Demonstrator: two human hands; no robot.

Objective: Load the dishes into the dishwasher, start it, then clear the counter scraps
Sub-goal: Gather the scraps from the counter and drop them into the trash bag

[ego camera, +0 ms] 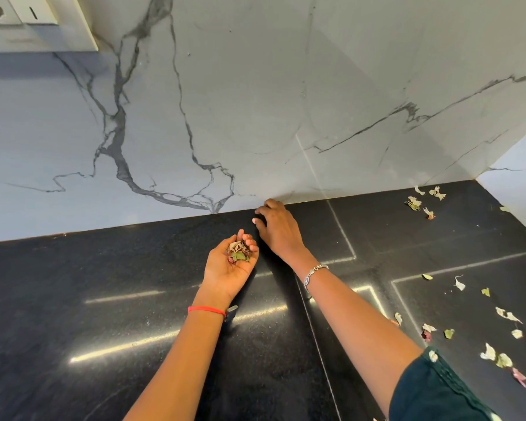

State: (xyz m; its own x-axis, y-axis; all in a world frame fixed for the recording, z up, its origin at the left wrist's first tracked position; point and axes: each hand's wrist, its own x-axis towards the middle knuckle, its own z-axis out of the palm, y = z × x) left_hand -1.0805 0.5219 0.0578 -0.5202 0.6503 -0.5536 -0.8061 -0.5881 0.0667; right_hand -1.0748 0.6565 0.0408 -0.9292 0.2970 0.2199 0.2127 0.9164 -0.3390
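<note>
While left hand (230,265) fingers cup gathered scraps (238,253), right hand (278,229) fingers spread on black counter (134,284), loose scraps (498,357) scattered right

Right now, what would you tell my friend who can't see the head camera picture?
A person's left hand cups a pile of leaf scraps above a black counter, while the right hand reaches to the counter's back edge by the marble wall. More loose scraps lie scattered to the right.

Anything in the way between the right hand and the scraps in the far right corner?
Nothing visible: only bare black counter lies between the right hand and the corner scraps. The left hand cups gathered scraps.
</note>
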